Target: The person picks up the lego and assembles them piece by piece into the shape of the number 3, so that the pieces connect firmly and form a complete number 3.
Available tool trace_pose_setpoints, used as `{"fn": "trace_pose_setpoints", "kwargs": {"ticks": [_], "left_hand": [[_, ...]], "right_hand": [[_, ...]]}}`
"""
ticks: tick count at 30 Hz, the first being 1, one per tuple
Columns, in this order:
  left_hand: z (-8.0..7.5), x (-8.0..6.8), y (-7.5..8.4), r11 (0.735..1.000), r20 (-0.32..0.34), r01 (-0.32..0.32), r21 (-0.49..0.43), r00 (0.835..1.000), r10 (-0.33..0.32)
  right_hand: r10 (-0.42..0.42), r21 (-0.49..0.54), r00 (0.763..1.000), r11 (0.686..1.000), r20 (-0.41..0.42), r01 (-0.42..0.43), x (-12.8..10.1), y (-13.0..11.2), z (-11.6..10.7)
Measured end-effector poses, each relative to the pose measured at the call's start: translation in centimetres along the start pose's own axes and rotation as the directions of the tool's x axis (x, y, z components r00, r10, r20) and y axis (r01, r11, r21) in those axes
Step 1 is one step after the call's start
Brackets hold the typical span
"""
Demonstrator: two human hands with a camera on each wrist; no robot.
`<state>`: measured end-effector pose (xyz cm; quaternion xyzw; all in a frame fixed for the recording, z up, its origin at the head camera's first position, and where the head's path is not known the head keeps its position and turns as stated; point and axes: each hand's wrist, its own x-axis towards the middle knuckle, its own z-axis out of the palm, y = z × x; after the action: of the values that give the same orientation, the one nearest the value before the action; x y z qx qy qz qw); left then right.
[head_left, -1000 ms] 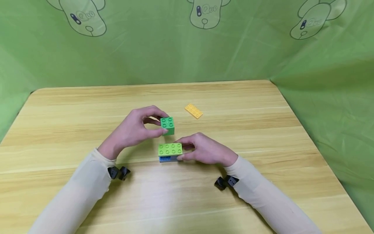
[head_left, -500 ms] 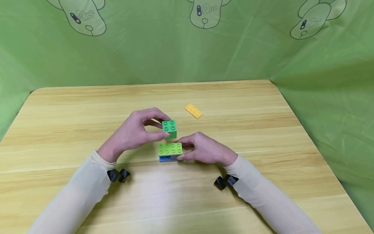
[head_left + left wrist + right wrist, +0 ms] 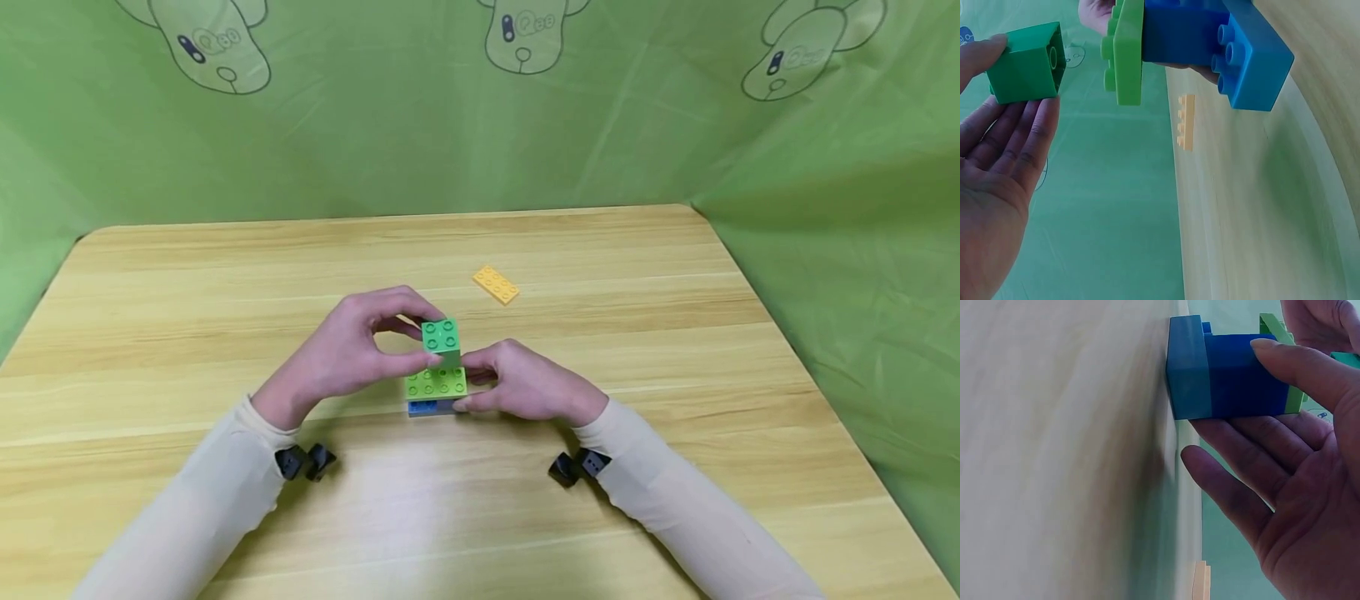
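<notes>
The left hand (image 3: 348, 350) pinches the green cube (image 3: 441, 340) just above the brick stack (image 3: 435, 392); the right hand (image 3: 528, 385) grasps this stack.

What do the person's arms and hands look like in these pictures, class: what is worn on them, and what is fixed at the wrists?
Both arms wear long, close-fitting cream sleeves reaching the wrists. The left hand and right hand are bare: no gloves, rings or watch show. A small black camera unit is fixed under each wrist, the left wrist unit and the right wrist unit. No cables or markings are visible.

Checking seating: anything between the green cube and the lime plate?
Nothing: left wrist view shows bare gap between green cube and lime plate.
</notes>
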<state>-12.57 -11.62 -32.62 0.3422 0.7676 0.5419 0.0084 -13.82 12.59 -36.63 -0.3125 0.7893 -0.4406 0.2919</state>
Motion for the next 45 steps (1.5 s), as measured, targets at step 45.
{"fn": "trace_pose_setpoints", "kwargs": {"ticks": [45], "left_hand": [[1.7, -0.3, -0.9, 0.998, 0.15, 0.055, -0.028, 0.987, -0.05]], "right_hand": [[-0.038, -0.033, 0.999, 0.999, -0.002, 0.038, 0.0, 0.2, 0.0]]}}
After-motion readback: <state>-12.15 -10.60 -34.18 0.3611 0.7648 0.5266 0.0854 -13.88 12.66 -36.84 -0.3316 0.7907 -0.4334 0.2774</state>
